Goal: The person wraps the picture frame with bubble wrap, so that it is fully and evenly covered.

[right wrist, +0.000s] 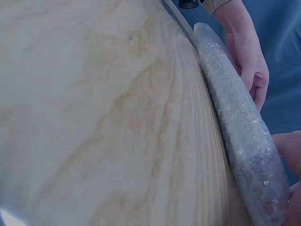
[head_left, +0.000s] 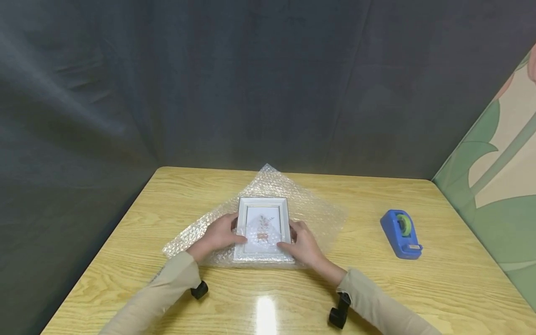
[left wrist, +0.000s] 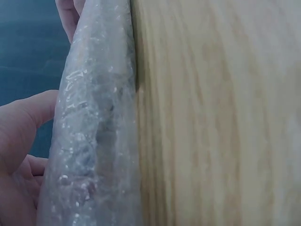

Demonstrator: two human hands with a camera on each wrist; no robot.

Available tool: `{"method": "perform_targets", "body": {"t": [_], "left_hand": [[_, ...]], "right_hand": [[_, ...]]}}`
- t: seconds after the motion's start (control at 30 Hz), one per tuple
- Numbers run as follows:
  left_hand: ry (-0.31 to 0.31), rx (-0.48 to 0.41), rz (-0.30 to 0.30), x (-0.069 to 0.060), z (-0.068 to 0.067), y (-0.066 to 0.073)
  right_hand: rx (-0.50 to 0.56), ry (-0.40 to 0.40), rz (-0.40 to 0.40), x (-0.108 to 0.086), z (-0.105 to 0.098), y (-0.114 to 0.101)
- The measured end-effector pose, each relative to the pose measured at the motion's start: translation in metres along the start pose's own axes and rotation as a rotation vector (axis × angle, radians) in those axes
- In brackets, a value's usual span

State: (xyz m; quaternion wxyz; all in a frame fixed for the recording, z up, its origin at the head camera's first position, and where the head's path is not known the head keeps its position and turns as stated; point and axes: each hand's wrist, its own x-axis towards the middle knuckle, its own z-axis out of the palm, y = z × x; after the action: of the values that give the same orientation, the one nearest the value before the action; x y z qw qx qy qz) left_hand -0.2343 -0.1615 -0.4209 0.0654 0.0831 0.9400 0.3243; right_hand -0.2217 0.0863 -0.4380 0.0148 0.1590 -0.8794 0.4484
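A white picture frame [head_left: 263,202] with a small plant print lies face up on a sheet of bubble wrap [head_left: 272,180]. The near flap of the wrap covers the lower part of the frame. My left hand [head_left: 219,233] grips the frame's left side through the wrap, thumb on the front. On the right side, my right hand [head_left: 307,245] holds it the same way. Both wrist views show the wrapped near edge [left wrist: 94,127] close up, with the right hand's fingers [right wrist: 289,148] partly cut off by the image border. Fingertips beneath the frame are hidden.
A blue tape dispenser [head_left: 398,237] with a green roll stands at the right of the wooden table [head_left: 452,279]. Dark cloth [head_left: 259,93] hangs behind and to the left. A floral panel [head_left: 502,186] borders the right side.
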Motion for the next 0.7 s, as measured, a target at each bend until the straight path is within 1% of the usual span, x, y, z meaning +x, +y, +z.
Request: {"method": "perform_targets", "body": {"t": [0.1, 0.33, 0.43, 0.5, 0.57, 0.63, 0.7], "left_hand": [[-0.007, 0.014, -0.001, -0.002, 0.004, 0.004], [-0.007, 0.04, 0.02, -0.008, 0.013, 0.017], [-0.005, 0.045, 0.019, -0.009, 0.015, 0.019], [-0.003, 0.048, 0.017, -0.009, 0.016, 0.019], [-0.002, 0.049, 0.016, -0.009, 0.016, 0.019], [-0.004, 0.045, 0.015, -0.009, 0.016, 0.019], [-0.004, 0.041, 0.015, -0.008, 0.016, 0.019]], "right_hand": [[-0.018, -0.002, 0.015, -0.006, -0.005, 0.002], [-0.046, -0.03, 0.064, -0.015, -0.017, 0.004], [-0.064, -0.061, 0.053, -0.013, -0.022, 0.004], [-0.082, -0.079, 0.029, -0.009, -0.027, 0.004], [-0.114, -0.088, -0.01, 0.0, -0.034, 0.004], [-0.141, -0.098, -0.051, 0.012, -0.042, 0.004], [-0.138, -0.129, -0.097, 0.026, -0.051, 0.005]]}}
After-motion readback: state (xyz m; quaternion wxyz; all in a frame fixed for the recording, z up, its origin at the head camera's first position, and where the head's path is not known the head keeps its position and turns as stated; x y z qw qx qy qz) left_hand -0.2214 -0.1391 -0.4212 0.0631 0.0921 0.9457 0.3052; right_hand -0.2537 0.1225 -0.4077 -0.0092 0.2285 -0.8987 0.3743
